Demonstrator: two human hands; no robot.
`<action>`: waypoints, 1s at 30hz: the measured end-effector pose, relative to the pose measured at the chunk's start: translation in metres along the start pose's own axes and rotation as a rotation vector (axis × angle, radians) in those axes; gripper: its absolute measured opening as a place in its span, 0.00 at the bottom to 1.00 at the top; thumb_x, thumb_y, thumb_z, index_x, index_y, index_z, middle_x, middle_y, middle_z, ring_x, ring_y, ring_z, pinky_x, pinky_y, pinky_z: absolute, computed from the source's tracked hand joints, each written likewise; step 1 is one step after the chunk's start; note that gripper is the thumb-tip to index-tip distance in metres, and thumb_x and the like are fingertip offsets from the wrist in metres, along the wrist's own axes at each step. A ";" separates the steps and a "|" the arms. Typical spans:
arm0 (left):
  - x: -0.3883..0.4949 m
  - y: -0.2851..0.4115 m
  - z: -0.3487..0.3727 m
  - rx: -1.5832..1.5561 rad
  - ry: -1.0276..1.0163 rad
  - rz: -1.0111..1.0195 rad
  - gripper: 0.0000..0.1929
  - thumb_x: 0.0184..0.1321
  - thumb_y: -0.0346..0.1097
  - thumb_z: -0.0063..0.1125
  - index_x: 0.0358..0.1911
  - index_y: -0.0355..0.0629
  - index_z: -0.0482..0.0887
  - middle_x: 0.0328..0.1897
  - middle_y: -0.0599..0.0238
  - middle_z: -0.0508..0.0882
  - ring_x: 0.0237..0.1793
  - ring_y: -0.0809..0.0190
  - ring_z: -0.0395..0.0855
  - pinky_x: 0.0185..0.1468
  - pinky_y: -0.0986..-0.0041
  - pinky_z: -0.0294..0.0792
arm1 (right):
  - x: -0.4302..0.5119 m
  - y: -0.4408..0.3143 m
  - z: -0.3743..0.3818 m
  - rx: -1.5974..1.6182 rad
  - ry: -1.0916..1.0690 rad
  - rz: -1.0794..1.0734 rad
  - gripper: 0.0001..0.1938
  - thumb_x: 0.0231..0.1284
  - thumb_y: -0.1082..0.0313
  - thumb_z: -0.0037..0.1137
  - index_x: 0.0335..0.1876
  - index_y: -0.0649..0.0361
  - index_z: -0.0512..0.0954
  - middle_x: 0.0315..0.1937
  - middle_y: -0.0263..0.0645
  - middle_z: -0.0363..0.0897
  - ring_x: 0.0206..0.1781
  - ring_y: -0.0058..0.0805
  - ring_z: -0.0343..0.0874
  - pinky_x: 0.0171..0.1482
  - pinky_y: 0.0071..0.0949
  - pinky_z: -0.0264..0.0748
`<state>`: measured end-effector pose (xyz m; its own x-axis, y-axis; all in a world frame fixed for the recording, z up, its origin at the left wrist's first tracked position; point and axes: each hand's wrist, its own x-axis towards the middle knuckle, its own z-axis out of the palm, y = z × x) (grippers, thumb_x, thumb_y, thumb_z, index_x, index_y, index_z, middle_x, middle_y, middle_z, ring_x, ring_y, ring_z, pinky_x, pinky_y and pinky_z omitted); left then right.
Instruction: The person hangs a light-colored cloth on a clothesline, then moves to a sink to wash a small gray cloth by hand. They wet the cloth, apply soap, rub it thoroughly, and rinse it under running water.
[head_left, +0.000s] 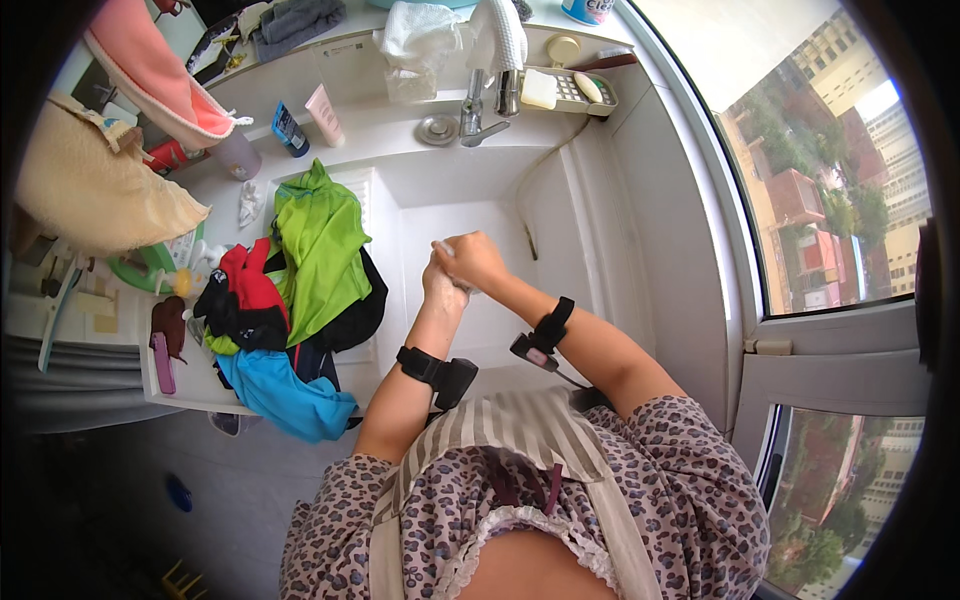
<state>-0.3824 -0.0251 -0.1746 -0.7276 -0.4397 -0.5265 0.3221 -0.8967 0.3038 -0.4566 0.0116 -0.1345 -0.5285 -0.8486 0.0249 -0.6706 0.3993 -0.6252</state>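
My left hand (442, 283) and my right hand (474, 259) are pressed together above the white sink basin (450, 202). The right hand lies over the left, its fingers curled. Whitish, wet-looking matter that resembles lather shows between them and on the left wrist; whether they also enclose an object is hidden. Behind the hands stands a chrome faucet (472, 112) with a white cloth (497, 37) draped over it. To their left, a green garment (322, 255) lies on the washboard side, heaped with red-and-black (259, 289) and blue clothing (289, 390).
A soap tray (570, 88) holding soap bars sits at the back right. A dark tube (281, 131) and a pink tube (325, 116) stand on the back ledge. Towels (105, 180) hang at left. A thin hose (525, 202) dips into the basin. The window (825, 187) borders the right.
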 end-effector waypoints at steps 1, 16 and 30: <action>0.001 0.000 -0.001 -0.004 0.126 -0.062 0.16 0.64 0.48 0.34 0.35 0.45 0.72 0.33 0.64 0.78 0.30 0.63 0.78 0.20 0.74 0.66 | -0.001 -0.001 0.000 0.009 0.080 0.108 0.20 0.55 0.52 0.49 0.20 0.62 0.79 0.18 0.50 0.76 0.25 0.48 0.77 0.33 0.42 0.74; -0.009 -0.015 -0.002 0.047 0.058 -0.128 0.16 0.67 0.49 0.34 0.30 0.49 0.72 0.21 0.71 0.74 0.19 0.68 0.72 0.19 0.78 0.64 | -0.034 0.001 0.001 -0.064 -0.046 -0.244 0.22 0.56 0.50 0.47 0.17 0.61 0.78 0.16 0.48 0.75 0.21 0.47 0.76 0.29 0.40 0.73; -0.005 -0.030 0.001 0.166 0.146 -0.148 0.09 0.61 0.45 0.48 0.29 0.50 0.71 0.21 0.74 0.73 0.17 0.70 0.68 0.18 0.76 0.58 | -0.021 0.020 -0.010 -0.101 0.344 0.001 0.24 0.59 0.51 0.45 0.15 0.62 0.76 0.15 0.49 0.73 0.20 0.50 0.71 0.29 0.42 0.70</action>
<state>-0.3887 0.0046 -0.1803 -0.6603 -0.3184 -0.6802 0.1064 -0.9362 0.3350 -0.4641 0.0410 -0.1396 -0.6619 -0.6887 0.2960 -0.7090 0.4470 -0.5454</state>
